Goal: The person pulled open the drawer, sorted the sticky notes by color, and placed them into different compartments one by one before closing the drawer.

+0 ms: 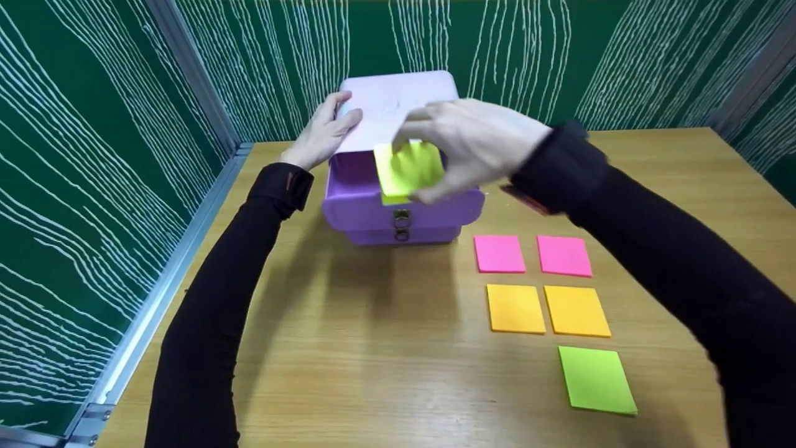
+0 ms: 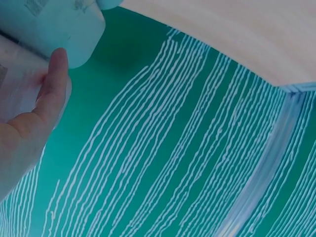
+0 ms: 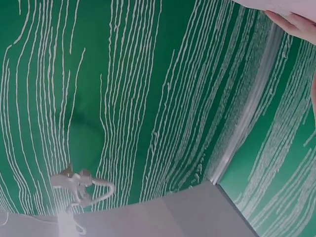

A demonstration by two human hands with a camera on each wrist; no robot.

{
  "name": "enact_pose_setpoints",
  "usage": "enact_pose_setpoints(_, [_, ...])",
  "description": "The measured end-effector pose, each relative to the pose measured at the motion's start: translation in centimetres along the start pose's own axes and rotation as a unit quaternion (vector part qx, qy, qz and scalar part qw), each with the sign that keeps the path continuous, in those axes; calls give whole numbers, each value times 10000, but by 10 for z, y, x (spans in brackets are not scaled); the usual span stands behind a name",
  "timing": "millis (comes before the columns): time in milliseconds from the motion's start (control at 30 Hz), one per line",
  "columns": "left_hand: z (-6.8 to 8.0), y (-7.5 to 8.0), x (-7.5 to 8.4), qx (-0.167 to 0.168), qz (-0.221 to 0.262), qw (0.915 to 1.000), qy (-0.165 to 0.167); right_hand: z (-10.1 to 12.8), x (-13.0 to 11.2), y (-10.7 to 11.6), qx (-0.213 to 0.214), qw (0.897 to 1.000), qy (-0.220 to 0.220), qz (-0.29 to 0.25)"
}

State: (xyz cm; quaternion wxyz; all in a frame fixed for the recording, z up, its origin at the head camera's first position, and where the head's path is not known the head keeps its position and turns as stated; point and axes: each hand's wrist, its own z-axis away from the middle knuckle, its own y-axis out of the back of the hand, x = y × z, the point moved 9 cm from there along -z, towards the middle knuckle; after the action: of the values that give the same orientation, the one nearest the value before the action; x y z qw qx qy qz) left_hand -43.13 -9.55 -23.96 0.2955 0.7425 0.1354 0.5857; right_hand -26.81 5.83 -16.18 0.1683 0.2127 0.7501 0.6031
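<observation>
A purple box (image 1: 357, 214) with metal clasps stands on the table, its pale lid (image 1: 385, 93) raised and dark interior showing below. My left hand (image 1: 323, 127) grips the lid's left edge, thumb on top. Part of that hand (image 2: 34, 121) also shows against the box in the left wrist view. Over the front opening, my right hand (image 1: 463, 134) holds a yellow-green sticky note pad (image 1: 387, 180) between thumb and fingers; motion blurs it. The pad overlaps the box's front rim in the head view.
Right of the box on the wooden table (image 1: 398, 386) lie two pink pads, one a pink pad (image 1: 499, 254); two orange pads, one an orange pad (image 1: 515, 309); and a green pad (image 1: 597, 379). Green walls (image 1: 367, 37) with white streaks enclose the table.
</observation>
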Motion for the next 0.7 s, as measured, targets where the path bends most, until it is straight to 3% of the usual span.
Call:
enact_pose_setpoints(267, [0, -7, -6, -52, 144, 9998, 124, -36, 20, -12, -25, 9996, -201, -217])
enact_pose_setpoints(700, [-2, 0, -3, -42, 83, 10000, 20, -49, 17, -22, 3, 10000, -3, -86])
